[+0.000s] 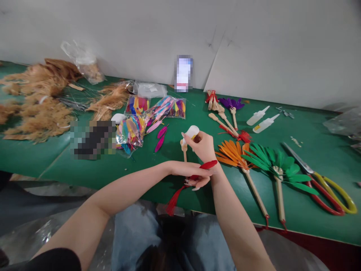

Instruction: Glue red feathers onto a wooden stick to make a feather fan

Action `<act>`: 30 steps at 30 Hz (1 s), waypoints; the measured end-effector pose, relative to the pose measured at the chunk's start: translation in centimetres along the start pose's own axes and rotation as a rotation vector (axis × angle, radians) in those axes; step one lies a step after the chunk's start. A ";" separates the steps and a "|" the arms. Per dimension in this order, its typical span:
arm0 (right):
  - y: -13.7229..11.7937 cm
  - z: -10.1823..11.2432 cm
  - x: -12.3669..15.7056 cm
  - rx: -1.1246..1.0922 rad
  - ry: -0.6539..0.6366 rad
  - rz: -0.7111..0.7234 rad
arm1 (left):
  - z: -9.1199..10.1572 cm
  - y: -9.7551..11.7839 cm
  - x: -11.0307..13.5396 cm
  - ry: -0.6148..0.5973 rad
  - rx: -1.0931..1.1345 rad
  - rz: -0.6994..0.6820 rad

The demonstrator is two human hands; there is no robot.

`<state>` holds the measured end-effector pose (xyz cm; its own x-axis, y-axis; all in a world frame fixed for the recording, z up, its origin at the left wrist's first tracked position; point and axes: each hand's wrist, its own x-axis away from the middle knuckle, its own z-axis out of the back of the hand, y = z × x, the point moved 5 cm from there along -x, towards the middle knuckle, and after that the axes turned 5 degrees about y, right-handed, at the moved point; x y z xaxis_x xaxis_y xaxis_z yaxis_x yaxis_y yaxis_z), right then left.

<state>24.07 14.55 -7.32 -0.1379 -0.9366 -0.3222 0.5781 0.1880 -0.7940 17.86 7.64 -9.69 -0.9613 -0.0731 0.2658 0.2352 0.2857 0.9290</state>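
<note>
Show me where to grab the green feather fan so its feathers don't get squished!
Probably by its wooden handle, coming from the near edge of the table: the handle points that way, while the green feathers spread out at the far end.

A craft workshop; feather fans point(278, 174), bagged feathers point(131, 131) and scissors point(309, 170) share a green table point(324, 150).

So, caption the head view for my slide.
Right hand holds white plastic bottle by pale wooden handle; left hand holds red feather.
</note>
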 end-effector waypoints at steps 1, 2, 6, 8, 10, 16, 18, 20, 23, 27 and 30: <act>-0.1 -0.1 0.0 0.009 -0.018 0.009 | 0.0 0.0 0.0 -0.001 0.000 0.001; -0.2 -0.2 0.0 0.019 -0.037 0.019 | 0.0 0.0 0.0 -0.002 -0.001 0.001; -0.2 -0.1 0.0 0.042 -0.043 0.023 | -0.1 0.1 0.1 -0.005 -0.006 0.000; 0.0 0.1 0.0 0.037 -0.002 0.001 | -0.1 0.1 0.1 -0.007 -0.010 -0.003; 0.1 0.2 0.0 0.022 0.009 -0.009 | -0.1 0.0 0.1 -0.009 -0.013 -0.008; 0.0 -0.1 0.0 0.073 -0.052 0.042 | 0.0 0.0 0.0 -0.003 -0.015 -0.003; 0.1 0.1 0.0 0.082 -0.017 0.037 | 0.0 0.0 0.0 0.000 -0.011 -0.001; 0.1 0.1 0.0 0.064 -0.010 0.033 | 0.0 0.1 0.0 0.001 -0.007 0.000; 0.0 0.0 0.0 0.065 -0.043 0.053 | -0.1 0.0 0.0 0.001 0.001 0.007; -0.1 0.4 -0.1 0.111 -0.008 0.068 | -0.1 0.1 0.1 0.006 0.000 0.007; -0.2 0.5 -0.1 0.067 -0.020 0.054 | -0.1 0.1 0.1 0.009 -0.003 0.008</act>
<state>24.36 14.44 -6.92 -0.0891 -0.9314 -0.3528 0.6366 0.2192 -0.7394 17.79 7.59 -9.57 -0.9580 -0.0794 0.2756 0.2434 0.2834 0.9276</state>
